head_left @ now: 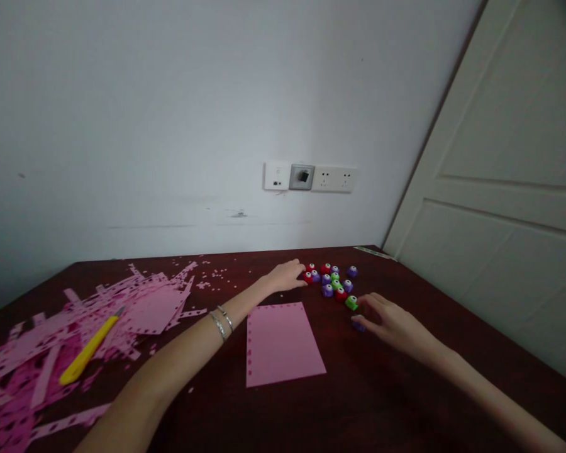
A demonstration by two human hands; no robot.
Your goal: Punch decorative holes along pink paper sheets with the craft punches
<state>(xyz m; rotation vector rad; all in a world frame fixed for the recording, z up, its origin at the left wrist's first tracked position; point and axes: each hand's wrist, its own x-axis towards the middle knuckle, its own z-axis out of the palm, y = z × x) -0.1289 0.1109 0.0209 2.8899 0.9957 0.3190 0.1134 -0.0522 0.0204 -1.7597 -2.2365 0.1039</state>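
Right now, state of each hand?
Left hand: fingers curled, touching a red punch; grip cannot be told.
Right hand: open, fingertips at the green punch.

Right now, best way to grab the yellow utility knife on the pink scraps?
Pinch the yellow utility knife mid-handle across its narrow sides, from above. It lies flat and diagonal on the pink paper scraps, blade tip toward the wall, nothing lying over it, so stay off that far end.

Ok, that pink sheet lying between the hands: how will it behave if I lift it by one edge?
The pink sheet lies dead flat on the table, so it is probably thin, light paper that would droop when lifted. One long edge is punched with holes, so that side may tear more easily. Pushed, it would likely slide rather than roll.
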